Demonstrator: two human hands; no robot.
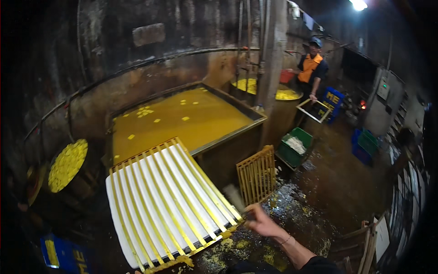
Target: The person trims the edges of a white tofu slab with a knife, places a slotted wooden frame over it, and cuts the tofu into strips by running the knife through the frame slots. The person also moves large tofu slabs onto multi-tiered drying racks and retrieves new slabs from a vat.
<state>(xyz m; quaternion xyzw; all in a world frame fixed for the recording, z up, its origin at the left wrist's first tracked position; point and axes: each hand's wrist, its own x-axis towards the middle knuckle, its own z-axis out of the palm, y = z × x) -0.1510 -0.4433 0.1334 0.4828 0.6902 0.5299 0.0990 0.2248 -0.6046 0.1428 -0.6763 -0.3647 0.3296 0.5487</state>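
My right hand [264, 222] is closed around the handle of a wide flat blade [234, 196], blurred by motion. It is held just off the right corner of a large white slab [150, 201] that looks like tofu. A slatted wooden rack [171, 187], stained yellow, lies across the slab in long parallel bars. Yellow crumbs cling to the slab's near edge. My left hand does not show in the view.
Beyond the slab stands a vat of yellow-orange liquid [182, 125] with small yellow squares floating. A round basket of yellow pieces [68, 165] is at left. A second slatted rack [256, 176] leans by a green crate [294, 157]. A co-worker [311, 68] holds a frame [315, 111].
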